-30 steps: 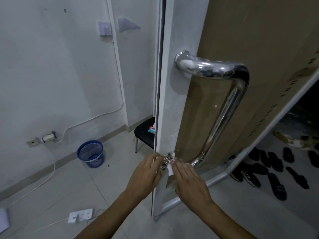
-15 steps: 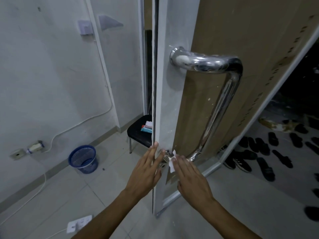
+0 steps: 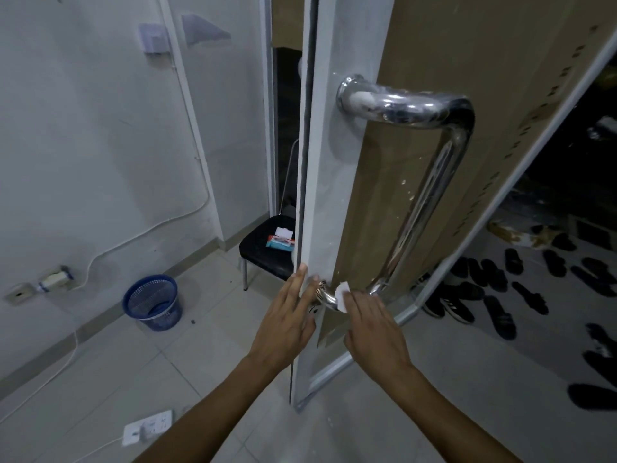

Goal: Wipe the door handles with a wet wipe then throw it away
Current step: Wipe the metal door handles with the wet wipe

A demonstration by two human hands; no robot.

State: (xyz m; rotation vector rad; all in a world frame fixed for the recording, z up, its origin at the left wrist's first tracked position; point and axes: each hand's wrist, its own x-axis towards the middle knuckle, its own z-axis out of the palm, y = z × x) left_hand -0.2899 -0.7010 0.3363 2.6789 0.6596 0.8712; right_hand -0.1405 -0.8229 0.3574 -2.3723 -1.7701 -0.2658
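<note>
Door handle [image 3: 430, 182], a long polished steel pull bar, stands off the white frame of the door [image 3: 329, 182], fixed near the top and again low down beside the hands. At the lower mount the right hand [image 3: 374, 325] presses a small white wet wipe [image 3: 342, 293] against the curved foot of the bar, fingers laid flat over the wipe (only its upper corner shows past the fingertips). The left hand [image 3: 283, 322] is spread open with fingers straight, resting along the door's edge just beside that same mount and holding nothing.

Past the door's edge, a black chair [image 3: 263, 252] carries a pack of wet wipes [image 3: 280, 240] with its white lid flipped up. A blue mesh waste bin [image 3: 153, 302] stands on the tiled floor near the white wall, well apart from the door. A white power strip [image 3: 148, 427] lies on the floor near the bottom of the view, its cable running off to the left. To the right of the door, dark sandals and shoes [image 3: 500, 289] are scattered across the floor.
</note>
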